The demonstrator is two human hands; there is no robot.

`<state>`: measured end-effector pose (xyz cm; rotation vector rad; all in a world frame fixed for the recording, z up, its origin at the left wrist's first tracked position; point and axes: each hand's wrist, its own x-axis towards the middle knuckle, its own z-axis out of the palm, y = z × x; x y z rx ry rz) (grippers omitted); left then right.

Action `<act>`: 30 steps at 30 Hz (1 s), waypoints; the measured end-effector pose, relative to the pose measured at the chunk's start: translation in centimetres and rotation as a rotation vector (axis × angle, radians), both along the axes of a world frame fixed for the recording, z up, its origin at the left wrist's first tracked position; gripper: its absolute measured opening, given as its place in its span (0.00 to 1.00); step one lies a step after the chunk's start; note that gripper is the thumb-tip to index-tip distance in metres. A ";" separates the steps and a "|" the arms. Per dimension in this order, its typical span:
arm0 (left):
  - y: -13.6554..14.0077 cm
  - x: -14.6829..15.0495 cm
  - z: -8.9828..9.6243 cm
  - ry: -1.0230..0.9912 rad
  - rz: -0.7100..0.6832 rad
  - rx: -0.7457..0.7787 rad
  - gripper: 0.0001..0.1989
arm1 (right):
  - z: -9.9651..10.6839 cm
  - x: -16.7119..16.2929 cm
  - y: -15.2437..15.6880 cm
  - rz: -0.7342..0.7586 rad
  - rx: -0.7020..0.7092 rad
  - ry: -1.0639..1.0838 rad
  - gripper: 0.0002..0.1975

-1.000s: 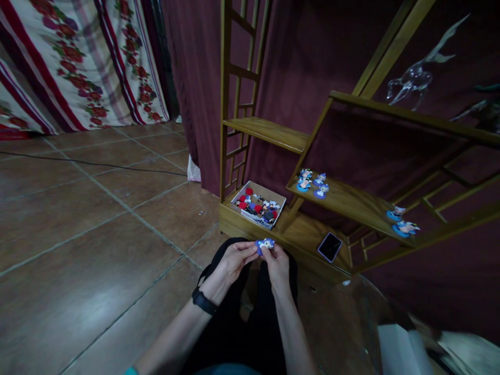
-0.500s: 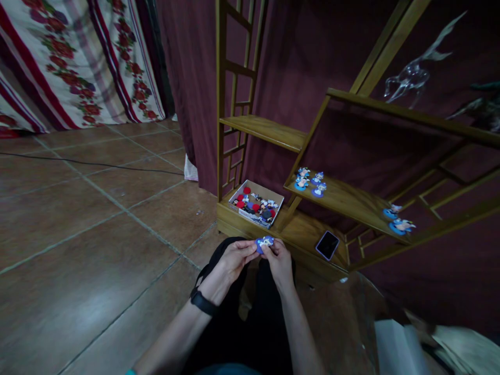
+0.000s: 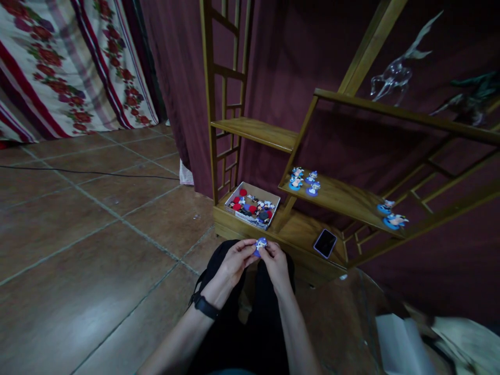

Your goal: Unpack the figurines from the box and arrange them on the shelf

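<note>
The small purple figurine is between the two hands, and both are closed on it: the left hand pinches its left side, the right hand its right side. In my judgement it is light and stiff, probably of smooth plastic, so it can slip a little, and its thin parts may be fragile. The base seems a safer place to take hold than the head. Just beyond the grip is the open box with a jumble of figures. Farther, to the right of the grip, is the shelf. Fingers cover part of the base; the figurine's underside is hidden, and its face is too small to make out.
</note>
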<state>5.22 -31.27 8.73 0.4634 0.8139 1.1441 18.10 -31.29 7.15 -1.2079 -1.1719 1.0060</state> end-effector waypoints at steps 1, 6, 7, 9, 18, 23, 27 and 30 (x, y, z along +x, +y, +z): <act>0.0 0.0 -0.1 -0.001 0.005 -0.007 0.11 | 0.1 0.0 -0.1 0.002 -0.023 0.041 0.15; 0.3 -0.3 -0.9 -0.021 0.040 -0.062 0.08 | -0.1 -0.1 -0.5 -0.022 -0.098 0.160 0.14; 0.3 -0.3 -0.9 -0.019 0.035 -0.063 0.08 | -0.1 -0.1 -0.5 -0.019 -0.097 0.159 0.14; 0.2 -0.1 -0.9 -0.013 0.033 -0.059 0.07 | -0.2 -0.2 -0.6 -0.015 -0.093 0.149 0.14; -0.4 0.8 -0.2 0.076 0.123 -0.027 0.05 | -0.3 -0.2 -0.6 -0.042 -0.116 0.104 0.11; -0.3 0.8 -0.2 0.097 0.129 0.003 0.05 | -0.7 -0.2 -0.6 -0.027 -0.107 0.138 0.11; -0.2 0.9 -0.2 0.102 0.102 0.057 0.11 | -0.6 -0.2 -0.6 -0.031 -0.109 0.187 0.11; -0.2 1.1 0.0 0.161 0.074 0.137 0.17 | -0.6 -0.2 -0.5 -0.037 -0.107 0.214 0.12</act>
